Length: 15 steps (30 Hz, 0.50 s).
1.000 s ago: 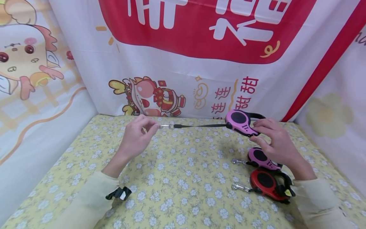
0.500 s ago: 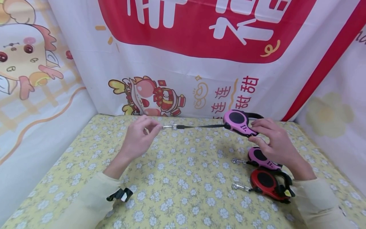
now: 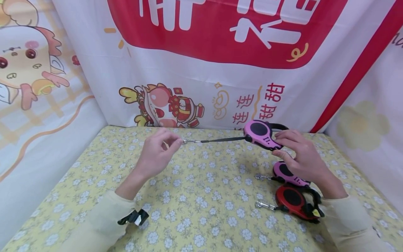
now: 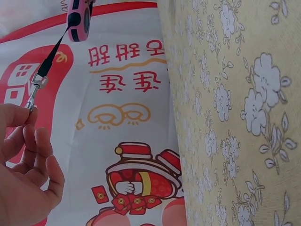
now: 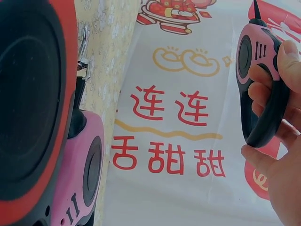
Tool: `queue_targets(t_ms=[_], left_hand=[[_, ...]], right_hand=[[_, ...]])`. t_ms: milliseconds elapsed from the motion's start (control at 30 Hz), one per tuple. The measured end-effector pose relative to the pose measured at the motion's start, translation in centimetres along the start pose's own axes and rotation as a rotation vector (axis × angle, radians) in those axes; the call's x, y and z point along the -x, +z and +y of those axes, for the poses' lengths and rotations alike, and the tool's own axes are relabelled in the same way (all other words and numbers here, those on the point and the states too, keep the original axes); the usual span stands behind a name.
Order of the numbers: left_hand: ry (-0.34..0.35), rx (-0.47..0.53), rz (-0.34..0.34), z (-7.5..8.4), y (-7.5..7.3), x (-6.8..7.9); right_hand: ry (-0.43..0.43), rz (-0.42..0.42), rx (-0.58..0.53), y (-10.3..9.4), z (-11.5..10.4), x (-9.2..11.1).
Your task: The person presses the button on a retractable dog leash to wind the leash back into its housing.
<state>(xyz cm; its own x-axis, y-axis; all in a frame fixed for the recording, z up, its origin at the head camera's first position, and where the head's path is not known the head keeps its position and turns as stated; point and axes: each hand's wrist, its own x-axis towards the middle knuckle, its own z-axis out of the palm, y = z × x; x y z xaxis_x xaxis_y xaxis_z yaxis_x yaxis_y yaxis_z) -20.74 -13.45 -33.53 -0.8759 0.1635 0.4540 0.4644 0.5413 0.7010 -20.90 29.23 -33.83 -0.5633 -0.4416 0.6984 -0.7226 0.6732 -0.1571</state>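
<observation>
My right hand (image 3: 300, 157) grips a pink and black retractable dog leash (image 3: 259, 132) by its handle, held above the table. In the right wrist view, the fingers pass through the black handle loop (image 5: 267, 127). A short length of black strap (image 3: 225, 139) stretches left from the casing to a silver snap hook (image 3: 192, 141). My left hand (image 3: 158, 152) pinches the end of that hook between thumb and forefinger, also plain in the left wrist view, where the snap hook (image 4: 34, 92) points away from the fingertips.
Below my right hand a second pink leash (image 3: 288, 173) and a red leash (image 3: 292, 199) lie on the table, their metal hooks facing left. A flowered yellow cloth (image 3: 195, 196) covers the table. A printed fabric backdrop (image 3: 201, 80) hangs behind it.
My left hand has moved slightly right with the hook, and the pink leash casing has shifted slightly left. The strap between them looks shorter. Both hands keep their hold.
</observation>
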Motion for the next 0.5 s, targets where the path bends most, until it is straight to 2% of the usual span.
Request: queue_targets(t_ms=[500], left_hand=[[0.032,0.027,0.000,0.55,0.93,0.30]], right_hand=[[0.014,-0.037,-0.024,0.23,-0.81,-0.23]])
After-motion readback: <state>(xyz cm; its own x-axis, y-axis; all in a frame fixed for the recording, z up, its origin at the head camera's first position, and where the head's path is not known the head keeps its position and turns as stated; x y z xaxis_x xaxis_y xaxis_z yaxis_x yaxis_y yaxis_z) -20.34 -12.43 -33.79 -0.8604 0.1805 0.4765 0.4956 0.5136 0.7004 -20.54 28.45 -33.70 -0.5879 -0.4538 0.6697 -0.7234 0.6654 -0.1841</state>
